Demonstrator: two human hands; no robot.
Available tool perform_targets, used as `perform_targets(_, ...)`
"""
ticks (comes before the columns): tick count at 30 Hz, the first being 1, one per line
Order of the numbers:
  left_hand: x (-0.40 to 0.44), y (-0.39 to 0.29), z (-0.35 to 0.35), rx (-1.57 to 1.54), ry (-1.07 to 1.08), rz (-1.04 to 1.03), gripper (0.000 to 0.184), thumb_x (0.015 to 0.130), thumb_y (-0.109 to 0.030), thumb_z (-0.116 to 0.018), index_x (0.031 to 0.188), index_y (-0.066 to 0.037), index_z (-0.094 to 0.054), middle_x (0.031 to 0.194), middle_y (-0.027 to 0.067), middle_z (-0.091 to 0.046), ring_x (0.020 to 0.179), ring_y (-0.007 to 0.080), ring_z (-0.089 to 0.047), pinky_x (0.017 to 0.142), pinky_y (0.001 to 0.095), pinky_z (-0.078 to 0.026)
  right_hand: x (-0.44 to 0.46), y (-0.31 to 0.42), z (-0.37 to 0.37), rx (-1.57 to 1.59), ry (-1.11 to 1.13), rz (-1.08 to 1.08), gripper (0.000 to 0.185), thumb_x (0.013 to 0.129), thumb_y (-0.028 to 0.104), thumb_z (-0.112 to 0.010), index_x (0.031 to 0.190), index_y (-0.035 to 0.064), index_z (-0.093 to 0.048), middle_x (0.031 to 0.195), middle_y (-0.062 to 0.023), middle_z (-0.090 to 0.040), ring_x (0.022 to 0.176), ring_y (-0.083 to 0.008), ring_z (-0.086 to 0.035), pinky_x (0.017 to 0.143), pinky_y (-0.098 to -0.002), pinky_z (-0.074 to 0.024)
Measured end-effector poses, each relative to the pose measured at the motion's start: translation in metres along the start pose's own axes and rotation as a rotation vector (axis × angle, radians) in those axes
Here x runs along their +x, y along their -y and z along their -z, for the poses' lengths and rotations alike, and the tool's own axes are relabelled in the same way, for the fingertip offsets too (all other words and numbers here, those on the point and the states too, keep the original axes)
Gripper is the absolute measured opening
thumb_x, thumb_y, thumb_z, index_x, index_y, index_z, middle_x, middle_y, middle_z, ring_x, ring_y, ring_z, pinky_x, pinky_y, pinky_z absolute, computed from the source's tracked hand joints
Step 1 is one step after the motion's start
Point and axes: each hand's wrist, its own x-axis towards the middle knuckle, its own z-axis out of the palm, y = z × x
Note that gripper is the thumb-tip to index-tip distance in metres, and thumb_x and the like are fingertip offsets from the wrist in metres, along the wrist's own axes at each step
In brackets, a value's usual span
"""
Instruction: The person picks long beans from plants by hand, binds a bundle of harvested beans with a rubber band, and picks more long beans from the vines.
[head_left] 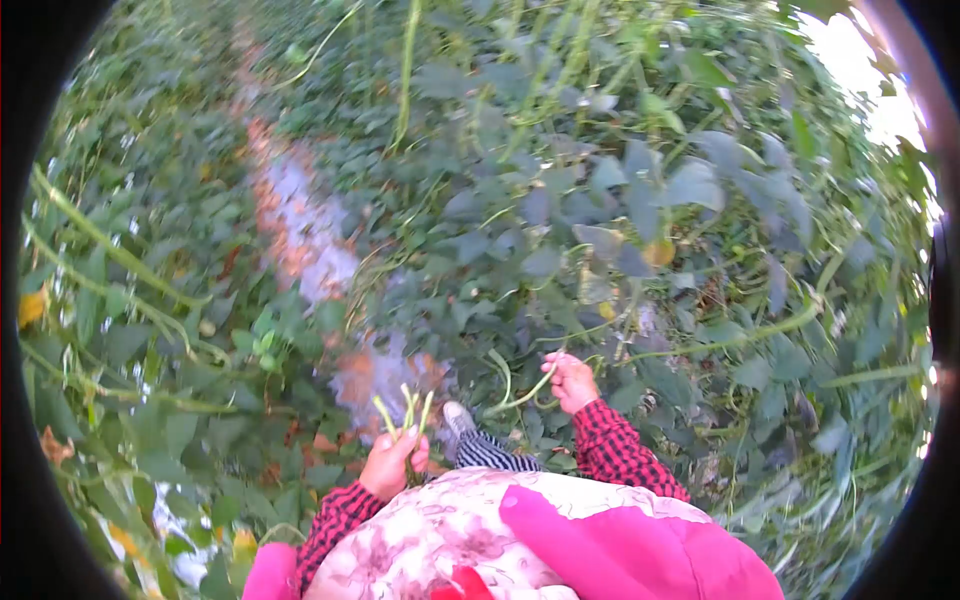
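Observation:
My left hand [392,465], low in front of my body, is closed around a small bunch of long green beans [409,405]; their pale green ends stick up above the fingers. To its right and slightly higher, my right hand [572,383] is closed in a pinch on a long green bean [522,402]. That bean curves down and to the left from the fingertips, among the leaves. Whether its other end is still joined to a vine is hard to make out.
Dense leafy vines [480,240] surround me on both sides. A narrow dirt path [310,220] with dry brown leaves runs away at the left of centre. Long beans hang at the left [120,250] and top [408,75]. My shoe [458,418] is on the ground between the hands.

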Motion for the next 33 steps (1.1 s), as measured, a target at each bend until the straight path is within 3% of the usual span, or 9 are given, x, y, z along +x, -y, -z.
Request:
perform_targets(14,0.018,-0.010,-0.027,0.091,0.130,-0.122,0.025,0.089,-0.026,-0.046,0.081,-0.003,-0.047,0.062,0.0034,-0.044,0.053,0.0135,-0.040,0.050,0.0276,-0.036,0.005,-0.021,0.011,-0.045,-0.275,-0.142,0.009,0.075,0.010,-0.047,0.075,0.0087,-0.056,0.059,-0.0004,-0.048,0.044,-0.0086,-0.036,0.037,-0.0240,-0.0233)
perform_targets(16,0.017,-0.015,-0.034,-0.013,0.140,-0.070,0.025,0.089,-0.027,-0.046,0.078,-0.004,-0.046,0.062,0.0038,-0.045,0.055,0.0139,-0.043,0.050,0.0274,-0.036,0.012,-0.039,0.011,-0.104,-0.186,-0.171,0.012,0.075,0.008,-0.046,0.079,0.0082,-0.057,0.062,0.0006,-0.048,0.045,-0.0082,-0.037,0.037,-0.0228,-0.0238)
perform_targets(20,0.033,-0.020,-0.034,0.288,0.086,-0.366,0.028,0.090,-0.031,-0.043,0.076,-0.006,-0.042,0.067,0.0087,-0.051,0.057,0.0157,-0.047,0.056,0.0291,-0.040,-0.069,0.022,-0.069,-0.227,0.686,-0.121,0.029,0.079,0.008,-0.046,0.107,0.0087,-0.054,0.067,0.0015,-0.049,0.044,-0.0020,-0.032,0.035,-0.0175,-0.0212)
perform_targets(21,0.033,-0.024,-0.041,0.373,0.078,-0.447,0.027,0.091,-0.030,-0.042,0.083,-0.004,-0.045,0.082,0.0115,-0.057,0.071,0.0177,-0.055,0.065,0.0289,-0.044,-0.092,0.044,-0.090,-0.194,0.812,-0.146,0.031,0.083,0.012,-0.046,0.114,0.0094,-0.049,0.067,0.0027,-0.048,0.047,-0.0011,-0.032,0.037,-0.0163,-0.0219)
perform_targets(25,0.026,-0.047,-0.087,0.175,0.288,-0.452,0.035,0.092,-0.029,-0.039,0.113,-0.002,-0.044,0.105,0.0094,-0.053,0.096,0.0208,-0.054,0.082,0.0339,-0.044,-0.128,0.081,-0.137,-0.150,1.044,0.154,0.024,0.090,0.017,-0.041,0.110,0.0046,-0.048,0.083,0.0003,-0.052,0.062,-0.0039,-0.042,0.048,-0.0195,-0.0344)
perform_targets(28,0.014,-0.053,-0.116,-0.044,0.256,-0.357,0.030,0.092,-0.028,-0.040,0.108,-0.004,-0.046,0.103,0.0080,-0.054,0.084,0.0171,-0.057,0.074,0.0307,-0.047,-0.135,0.094,-0.153,-0.046,0.916,0.637,0.020,0.088,0.014,-0.043,0.104,0.0031,-0.049,0.083,-0.0032,-0.053,0.066,-0.0142,-0.051,0.058,-0.0282,-0.0424)
perform_targets(30,0.009,-0.058,-0.120,-0.013,0.282,-0.338,0.030,0.091,-0.033,-0.038,0.099,-0.005,-0.046,0.081,0.0086,-0.056,0.069,0.0189,-0.056,0.061,0.0334,-0.047,-0.133,0.115,-0.153,-0.658,0.666,1.223,0.014,0.083,0.010,-0.047,0.095,0.0028,-0.050,0.075,-0.0092,-0.054,0.070,-0.0241,-0.057,0.064,-0.0326,-0.0452)
perform_targets(32,0.009,-0.061,-0.116,0.147,0.590,-0.186,0.039,0.088,-0.045,-0.038,0.086,-0.007,-0.043,0.059,0.0063,-0.046,0.051,0.0196,-0.046,0.051,0.0350,-0.041,-0.137,0.148,-0.153,-0.792,0.740,1.114,0.011,0.080,0.012,-0.052,0.085,0.0023,-0.053,0.074,-0.0130,-0.055,0.068,-0.0283,-0.055,0.062,-0.0337,-0.0452)
perform_targets(33,-0.007,-0.060,-0.135,0.225,0.429,-0.220,0.042,0.087,-0.050,-0.037,0.077,-0.009,-0.039,0.045,0.0028,-0.030,0.039,0.0152,-0.029,0.042,0.0320,-0.030,-0.139,0.178,-0.151,-0.791,0.714,1.220,0.010,0.079,0.012,-0.053,0.081,0.0023,-0.055,0.072,-0.0124,-0.055,0.067,-0.0283,-0.055,0.062,-0.0337,-0.0456)
